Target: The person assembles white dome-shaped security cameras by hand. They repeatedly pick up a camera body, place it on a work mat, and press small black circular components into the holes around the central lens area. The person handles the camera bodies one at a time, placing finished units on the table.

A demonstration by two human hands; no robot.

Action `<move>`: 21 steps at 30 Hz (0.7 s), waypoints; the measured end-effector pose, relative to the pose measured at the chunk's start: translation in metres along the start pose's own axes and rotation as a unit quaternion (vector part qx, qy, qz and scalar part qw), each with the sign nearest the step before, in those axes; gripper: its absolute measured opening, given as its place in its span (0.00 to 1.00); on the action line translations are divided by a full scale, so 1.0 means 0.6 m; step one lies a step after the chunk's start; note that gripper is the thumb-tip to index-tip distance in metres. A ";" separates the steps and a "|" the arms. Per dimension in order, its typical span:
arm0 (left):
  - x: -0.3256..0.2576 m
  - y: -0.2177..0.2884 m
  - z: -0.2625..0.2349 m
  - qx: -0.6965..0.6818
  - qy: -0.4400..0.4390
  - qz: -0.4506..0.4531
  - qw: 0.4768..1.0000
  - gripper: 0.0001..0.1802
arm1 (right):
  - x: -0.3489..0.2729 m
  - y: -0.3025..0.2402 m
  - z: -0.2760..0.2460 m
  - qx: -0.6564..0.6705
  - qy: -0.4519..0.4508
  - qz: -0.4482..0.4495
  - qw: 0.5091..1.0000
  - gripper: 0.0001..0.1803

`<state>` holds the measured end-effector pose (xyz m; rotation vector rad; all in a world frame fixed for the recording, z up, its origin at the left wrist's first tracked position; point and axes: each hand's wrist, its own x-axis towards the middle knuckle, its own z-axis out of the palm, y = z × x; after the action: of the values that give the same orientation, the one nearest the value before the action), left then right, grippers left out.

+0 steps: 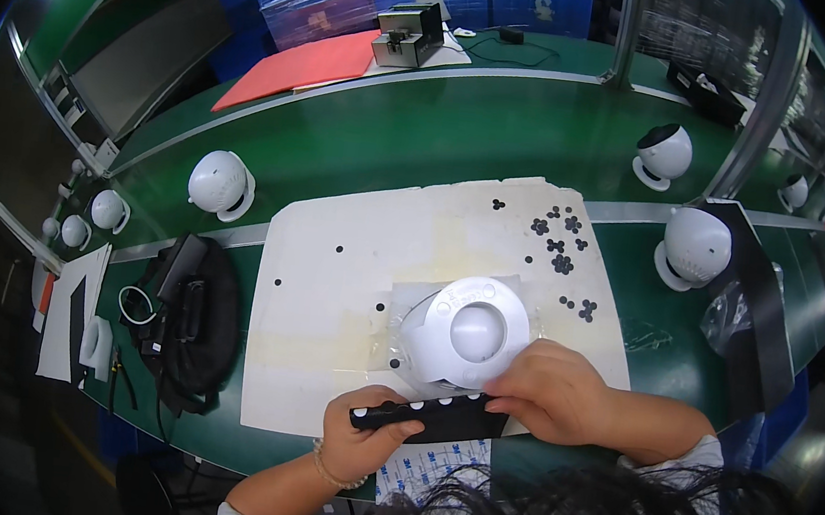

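My left hand (358, 435) is closed round the left end of a black strip (454, 418) with a row of white round spots along its upper edge. At the strip's right end, my right hand (559, 394) is closed in a pinch; whatever lies between its fingertips is too small to make out. Just beyond the strip, a white round-bodied device (433, 345) rests with its ring-shaped base (517, 319) facing up. Under it are a clear plastic sheet and a large off-white board (312, 348). Black round pads (561, 264) lie scattered on the board, several clustered at its far right.
More white devices stand on the green bench, at left (219, 184) and right (695, 245). A black bag (204, 326) sits left of the board. A blue-printed sheet (435, 469) lies near me. Farther back are a red sheet (302, 67) and a metal box (408, 36).
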<state>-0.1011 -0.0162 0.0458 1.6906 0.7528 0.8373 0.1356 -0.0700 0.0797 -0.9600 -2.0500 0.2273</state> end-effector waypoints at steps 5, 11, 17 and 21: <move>0.004 -0.019 0.002 -0.003 0.010 0.085 0.996 0.07 | 0.003 0.004 -0.007 -0.101 0.031 -0.107 0.989 0.13; 0.002 -0.004 -0.002 0.030 0.017 0.049 0.998 0.08 | -0.003 0.006 -0.020 -0.012 0.091 -0.043 0.995 0.12; -0.001 -0.011 -0.006 0.028 0.018 0.071 0.997 0.08 | -0.003 0.004 -0.035 -0.132 -0.043 -0.117 0.983 0.17; -0.007 0.005 -0.021 0.022 0.014 0.033 0.999 0.08 | 0.002 -0.006 -0.021 -0.037 0.060 -0.083 0.994 0.18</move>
<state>-0.1137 -0.0134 0.0505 1.7538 0.7417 0.8978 0.1426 -0.0739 0.0903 -0.8208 -2.0255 0.0052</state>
